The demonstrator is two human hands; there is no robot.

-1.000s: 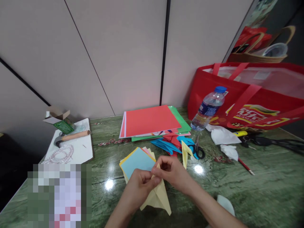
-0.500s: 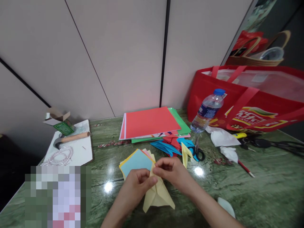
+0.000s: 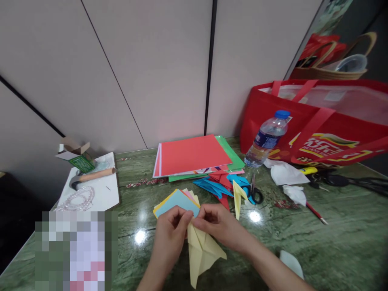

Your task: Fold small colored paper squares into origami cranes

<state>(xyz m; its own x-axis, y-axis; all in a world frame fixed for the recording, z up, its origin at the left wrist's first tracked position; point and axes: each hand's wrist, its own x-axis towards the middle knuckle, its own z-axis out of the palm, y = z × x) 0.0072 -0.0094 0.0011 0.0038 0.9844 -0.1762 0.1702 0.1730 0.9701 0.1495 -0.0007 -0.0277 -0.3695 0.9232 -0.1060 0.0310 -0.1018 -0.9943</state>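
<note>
A pale yellow sheet of folding paper (image 3: 201, 252), creased and partly folded, hangs from my fingertips over the table. My left hand (image 3: 174, 224) pinches its narrow top end between thumb and forefinger. Right beside it, my right hand (image 3: 216, 222) grips the same end, thumb against the folded edge. The fingers hide the very tip. Just behind my hands lies a fanned stack of coloured paper squares (image 3: 174, 201), light blue on top. To the right of it rests a folded pale yellow paper piece (image 3: 238, 199).
Blue and red folded papers (image 3: 214, 187) and black scissors (image 3: 256, 194) lie beyond my hands. Behind them are large coloured sheets (image 3: 194, 155), a water bottle (image 3: 266, 139) and a red bag (image 3: 318, 121). A hammer (image 3: 93, 175) lies on a white board at the left.
Both hands have drawn closer together at the paper's top end. The yellow paper has turned, its lower part now hanging lower. The view has shifted slightly.
</note>
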